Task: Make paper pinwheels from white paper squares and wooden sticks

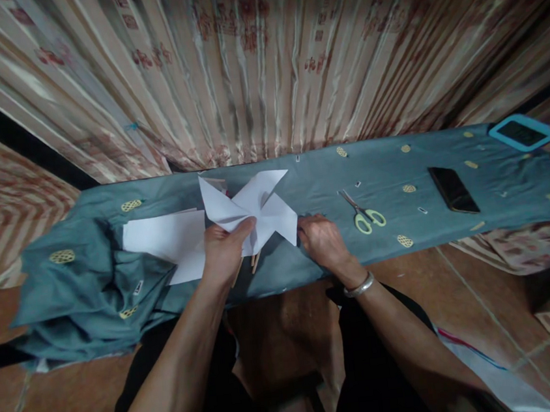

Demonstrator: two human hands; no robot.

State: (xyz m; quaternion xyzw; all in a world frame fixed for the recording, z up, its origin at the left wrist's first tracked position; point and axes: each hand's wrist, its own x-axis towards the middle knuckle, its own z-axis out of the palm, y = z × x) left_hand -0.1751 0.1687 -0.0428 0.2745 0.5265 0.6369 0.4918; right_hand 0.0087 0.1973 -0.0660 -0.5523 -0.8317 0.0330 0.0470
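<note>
- Broadly, a long, narrow grey-green cloth point(302, 183) with yellow pineapple prints covered the surface, bunched into folds at the left end.
- Along the far side hung a pleated beige curtain point(253, 90) with reddish prints; brown floor tiles point(441, 293) showed on the near side.
- Toward the right lay scissors with pale green handles point(361, 212), a flat black phone point(453, 190) and, at the far right corner, a blue-rimmed rectangular tablet point(523, 133).
- Left of the middle, over the cloth, was a white paper pinwheel point(260, 209), its blades folded to sharp points around a creased centre.
- White paper sheets point(168, 240) lay to its left; thin wooden sticks point(256, 262) showed at its near side.
- The left hand point(223, 247) pinched the pinwheel, thumb on top near the centre.
- The right hand point(325, 240) was curled narrow at the pinwheel's right edge; whether it gripped the paper, I could not tell.
</note>
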